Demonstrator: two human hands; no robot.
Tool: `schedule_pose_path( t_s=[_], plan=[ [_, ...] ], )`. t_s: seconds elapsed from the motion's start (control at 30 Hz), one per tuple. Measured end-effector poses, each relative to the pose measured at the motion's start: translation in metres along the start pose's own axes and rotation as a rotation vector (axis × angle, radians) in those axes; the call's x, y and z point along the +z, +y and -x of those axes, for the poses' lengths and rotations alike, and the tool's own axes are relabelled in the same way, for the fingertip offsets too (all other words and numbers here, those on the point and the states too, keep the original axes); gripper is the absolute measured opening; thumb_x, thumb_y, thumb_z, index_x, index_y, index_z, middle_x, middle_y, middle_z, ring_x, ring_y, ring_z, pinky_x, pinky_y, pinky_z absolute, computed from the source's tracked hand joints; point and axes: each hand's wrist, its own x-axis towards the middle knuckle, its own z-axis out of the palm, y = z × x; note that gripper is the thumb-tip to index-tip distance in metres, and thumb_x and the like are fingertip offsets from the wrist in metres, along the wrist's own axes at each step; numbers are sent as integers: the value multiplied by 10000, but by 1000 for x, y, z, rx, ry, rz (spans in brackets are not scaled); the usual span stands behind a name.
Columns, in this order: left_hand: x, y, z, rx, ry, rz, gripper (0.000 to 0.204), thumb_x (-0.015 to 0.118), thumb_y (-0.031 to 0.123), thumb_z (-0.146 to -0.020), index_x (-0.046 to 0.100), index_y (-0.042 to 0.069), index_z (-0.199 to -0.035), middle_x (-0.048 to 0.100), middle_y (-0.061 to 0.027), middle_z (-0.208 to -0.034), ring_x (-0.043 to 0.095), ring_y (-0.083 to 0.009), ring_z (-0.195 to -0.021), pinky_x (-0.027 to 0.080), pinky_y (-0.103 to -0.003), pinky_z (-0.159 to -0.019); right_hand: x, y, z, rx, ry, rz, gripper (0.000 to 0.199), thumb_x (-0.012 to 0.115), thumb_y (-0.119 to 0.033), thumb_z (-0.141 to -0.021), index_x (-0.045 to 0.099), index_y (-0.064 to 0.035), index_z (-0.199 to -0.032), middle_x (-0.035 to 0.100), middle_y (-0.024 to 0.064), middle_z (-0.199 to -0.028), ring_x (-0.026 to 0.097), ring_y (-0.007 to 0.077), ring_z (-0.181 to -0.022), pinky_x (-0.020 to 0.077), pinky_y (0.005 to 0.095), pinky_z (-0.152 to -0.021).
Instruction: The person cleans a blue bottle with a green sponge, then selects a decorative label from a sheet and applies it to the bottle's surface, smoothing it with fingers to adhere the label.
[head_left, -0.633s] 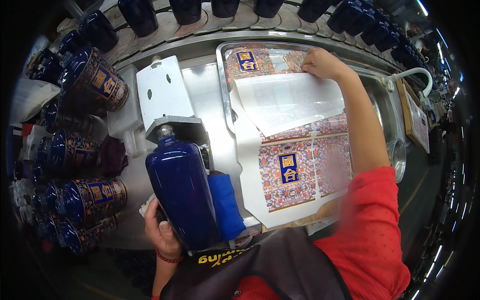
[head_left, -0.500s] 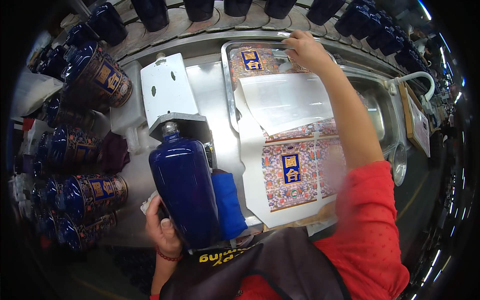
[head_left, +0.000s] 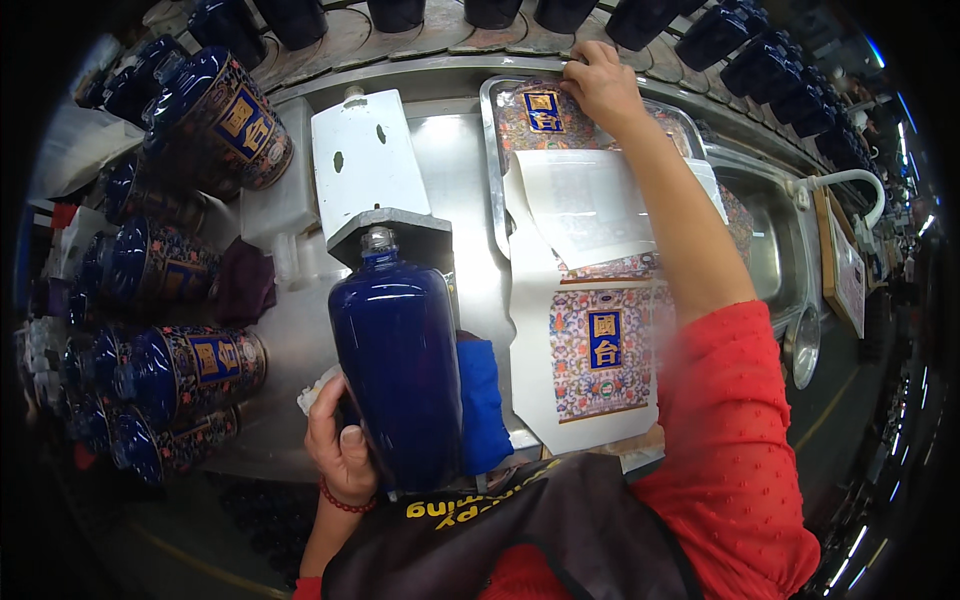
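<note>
A glossy dark-blue bottle [head_left: 398, 370] with a bare clear neck lies tilted, its neck at a metal-edged rest. My left hand [head_left: 340, 445] is beside its lower left side, fingers curled around a crumpled white wad [head_left: 318, 392]. Across the counter, my right hand [head_left: 606, 88] reaches to the far edge of a metal tray [head_left: 492, 150]. Its thumb and fingers are pinched at the upper edge of a patterned decal sheet [head_left: 545, 113] in the tray; the fingertips are partly hidden. White backing paper [head_left: 590, 200] and another floral decal sheet [head_left: 605, 340] lie nearer me.
Decorated blue bottles [head_left: 215, 362] crowd the left side. A blue cloth [head_left: 484, 400] lies right of the bottle, a dark purple cloth [head_left: 245, 283] to its left. At right are a sink [head_left: 775, 250] with a white faucet [head_left: 850, 178]. Plain bottles [head_left: 490, 8] line the far conveyor [head_left: 440, 40].
The whole view has shifted, so the counter appears farther right. My right hand stays at the tray's far edge, its fingers lower against the decal sheet. My left hand remains beside the bottle.
</note>
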Motion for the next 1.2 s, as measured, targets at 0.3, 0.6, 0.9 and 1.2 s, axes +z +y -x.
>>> schedule_pose_path(
  t_s=[0.3,0.6,0.9,1.2],
  plan=[
    [2,3,-4,20,12,-13,572,443,394,-1067,525,-88,-1365,650,-225,-1243,644,-298,-1118,483,-400,-983,-81,5,-16,-132,139,-151,139,752,-128,-866,652,-52,-926,612,102,-1136,585,317,-1099,499,403,-932],
    [-1,21,-7,77,109,-117,594,455,420,-1072,546,-100,-1344,641,-228,-1263,629,-297,-1160,470,-412,-1017,-191,-55,81,-221,-10,-241,195,782,-54,-783,599,-38,-849,589,133,-1232,556,357,-1226,481,454,-1000],
    [36,135,-29,504,-334,-282,312,700,185,-915,652,22,-1177,665,-261,-1164,636,-382,-1039,490,-486,-907,-184,-76,181,-128,-144,-382,200,787,-78,-753,617,-52,-855,596,111,-1217,561,336,-1238,491,444,-942],
    [147,131,-57,305,-414,-500,242,696,59,-861,656,43,-1099,634,-206,-1060,582,-398,-955,464,-465,-849,-194,-71,205,-121,-124,-449,190,777,-69,-731,624,-57,-842,597,104,-1240,550,324,-1264,481,455,-966]
  ],
)
